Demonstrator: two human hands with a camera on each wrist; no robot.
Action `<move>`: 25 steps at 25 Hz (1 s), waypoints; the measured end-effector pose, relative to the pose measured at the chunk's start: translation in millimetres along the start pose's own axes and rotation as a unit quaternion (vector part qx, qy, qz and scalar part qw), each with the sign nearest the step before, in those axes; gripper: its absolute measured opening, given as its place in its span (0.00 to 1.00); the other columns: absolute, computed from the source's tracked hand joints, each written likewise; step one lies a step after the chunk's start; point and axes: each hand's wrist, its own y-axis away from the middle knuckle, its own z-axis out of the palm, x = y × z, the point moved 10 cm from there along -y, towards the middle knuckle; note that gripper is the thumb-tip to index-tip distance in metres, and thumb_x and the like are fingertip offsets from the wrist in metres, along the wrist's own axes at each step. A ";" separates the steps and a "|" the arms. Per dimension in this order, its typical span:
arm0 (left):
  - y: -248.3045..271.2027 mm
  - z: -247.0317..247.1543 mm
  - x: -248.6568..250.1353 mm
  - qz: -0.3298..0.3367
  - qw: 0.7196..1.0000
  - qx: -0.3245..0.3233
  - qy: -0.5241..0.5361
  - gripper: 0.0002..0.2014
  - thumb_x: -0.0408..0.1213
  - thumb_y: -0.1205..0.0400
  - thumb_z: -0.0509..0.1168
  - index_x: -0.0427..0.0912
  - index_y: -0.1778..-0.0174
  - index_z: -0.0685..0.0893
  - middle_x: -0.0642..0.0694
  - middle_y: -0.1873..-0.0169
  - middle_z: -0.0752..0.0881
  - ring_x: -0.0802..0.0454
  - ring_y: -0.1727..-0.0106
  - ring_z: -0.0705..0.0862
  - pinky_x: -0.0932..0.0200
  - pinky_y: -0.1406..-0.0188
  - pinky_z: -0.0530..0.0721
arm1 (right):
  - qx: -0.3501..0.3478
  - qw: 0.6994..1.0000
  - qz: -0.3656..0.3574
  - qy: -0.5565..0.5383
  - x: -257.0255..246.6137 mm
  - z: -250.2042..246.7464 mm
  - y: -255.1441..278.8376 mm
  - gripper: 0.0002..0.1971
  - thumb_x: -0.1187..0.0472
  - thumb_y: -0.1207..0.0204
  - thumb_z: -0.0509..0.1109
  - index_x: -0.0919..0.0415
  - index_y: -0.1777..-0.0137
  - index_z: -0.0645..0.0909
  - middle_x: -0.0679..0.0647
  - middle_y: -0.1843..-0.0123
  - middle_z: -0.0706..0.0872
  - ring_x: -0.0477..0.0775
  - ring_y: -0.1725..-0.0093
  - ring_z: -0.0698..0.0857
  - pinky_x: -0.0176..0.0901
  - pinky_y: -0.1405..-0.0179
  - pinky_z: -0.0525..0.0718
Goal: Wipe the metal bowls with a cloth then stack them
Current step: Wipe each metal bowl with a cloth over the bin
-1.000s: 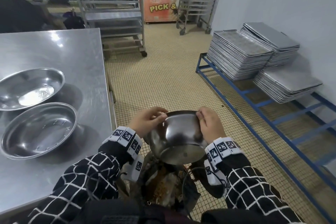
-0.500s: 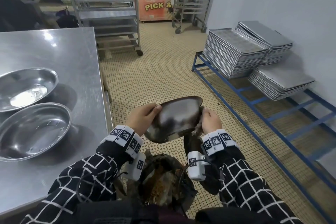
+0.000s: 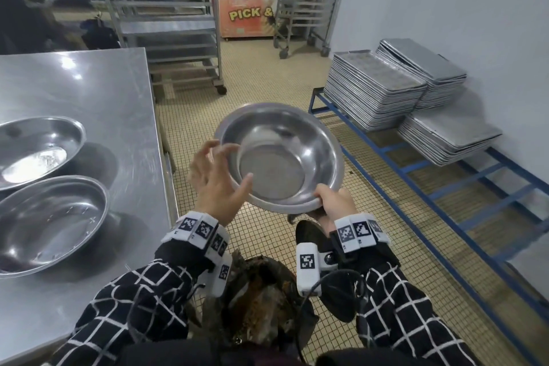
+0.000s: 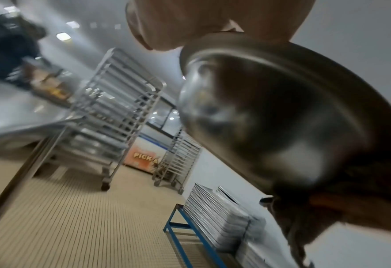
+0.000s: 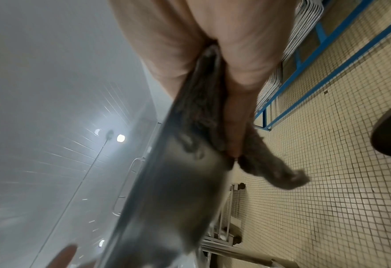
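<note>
I hold a round metal bowl [image 3: 282,157] in the air over the tiled floor, its mouth tilted toward me. My right hand [image 3: 329,199] grips its near rim, with a dark cloth [image 5: 270,168] pinched under the fingers against the bowl's underside [image 5: 166,190]. The cloth [image 4: 304,217] hangs below the bowl [image 4: 270,117]. My left hand [image 3: 225,163] is at the bowl's left rim with fingers spread and the thumb over the rim. Two more metal bowls, a far one [image 3: 35,148] and a near one [image 3: 50,220], lie side by side on the steel table.
The steel table [image 3: 89,92] fills the left. A dark bin of rubbish [image 3: 258,291] sits right below my wrists. Stacked baking trays [image 3: 371,92] rest on a blue rack [image 3: 445,187] along the right wall. Wheeled tray racks [image 3: 166,9] and a freezer [image 3: 249,9] stand behind.
The bowl went from bottom-up over the bin to mouth-up and higher. My left hand let go of its rim and spread its fingers. The right hand kept its grip.
</note>
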 end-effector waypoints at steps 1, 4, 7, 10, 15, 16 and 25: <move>-3.6 -0.6 -18.5 -0.055 0.996 -0.006 0.062 0.35 0.41 0.28 0.74 0.52 0.28 0.64 0.48 0.29 0.61 0.51 0.25 0.58 0.44 0.24 0.56 | 0.005 1.000 -0.022 -0.007 -1.2 -0.9 1.5 0.06 0.74 0.27 0.64 0.67 0.51 0.77 0.64 0.51 0.85 0.61 0.50 0.87 0.57 0.47 0.87; 6.9 33.0 -63.4 -0.303 0.887 -0.160 0.311 0.42 0.45 0.32 0.78 0.35 0.26 0.66 0.38 0.34 0.78 0.48 0.40 0.84 0.52 0.44 0.84 | 0.030 0.994 -0.087 0.058 -11.2 -6.4 3.4 0.02 0.70 0.25 0.66 0.65 0.58 0.79 0.63 0.56 0.86 0.58 0.57 0.87 0.52 0.56 0.88; 24.8 44.7 -57.7 -0.395 0.812 -0.218 0.370 0.16 0.35 0.19 0.66 0.31 0.39 0.75 0.34 0.55 0.88 0.42 0.61 0.91 0.50 0.65 0.90 | 0.029 0.974 -0.151 0.165 -22.9 -5.2 5.4 0.09 0.60 0.21 0.67 0.65 0.58 0.81 0.59 0.62 0.86 0.56 0.62 0.87 0.39 0.70 0.86; 16.1 35.9 -51.5 -0.374 0.830 -0.169 0.378 0.04 0.31 0.18 0.62 0.38 0.49 0.76 0.35 0.56 0.87 0.41 0.59 0.89 0.46 0.61 0.89 | 0.027 0.953 -0.154 0.261 -18.9 -1.4 2.4 0.28 0.41 0.21 0.62 0.72 0.54 0.81 0.62 0.63 0.84 0.58 0.64 0.84 0.41 0.68 0.82; 7.3 27.9 -42.8 -0.343 0.861 -0.144 0.346 0.03 0.33 0.16 0.59 0.44 0.55 0.76 0.40 0.58 0.86 0.44 0.59 0.88 0.48 0.57 0.87 | 0.059 0.957 -0.100 0.267 0.4 -11.7 -7.5 0.24 0.41 0.15 0.49 0.62 0.46 0.73 0.57 0.55 0.83 0.52 0.58 0.83 0.44 0.61 0.83; 4.3 26.3 -39.1 -0.325 0.875 -0.143 0.329 0.04 0.35 0.15 0.59 0.46 0.55 0.76 0.41 0.59 0.86 0.45 0.59 0.88 0.49 0.56 0.87 | 0.069 0.964 -0.097 0.240 -0.4 -15.1 -7.2 0.21 0.45 0.14 0.48 0.61 0.45 0.73 0.58 0.52 0.83 0.54 0.55 0.84 0.47 0.57 0.85; 3.9 35.4 -5.5 -0.188 0.931 -0.240 0.202 0.15 0.52 0.15 0.56 0.49 0.39 0.79 0.49 0.55 0.89 0.49 0.52 0.88 0.44 0.42 0.83 | 0.047 0.814 -0.399 0.419 -109.1 35.9 17.3 0.23 0.67 0.20 0.64 0.60 0.25 0.72 0.55 0.34 0.80 0.52 0.35 0.78 0.37 0.31 0.71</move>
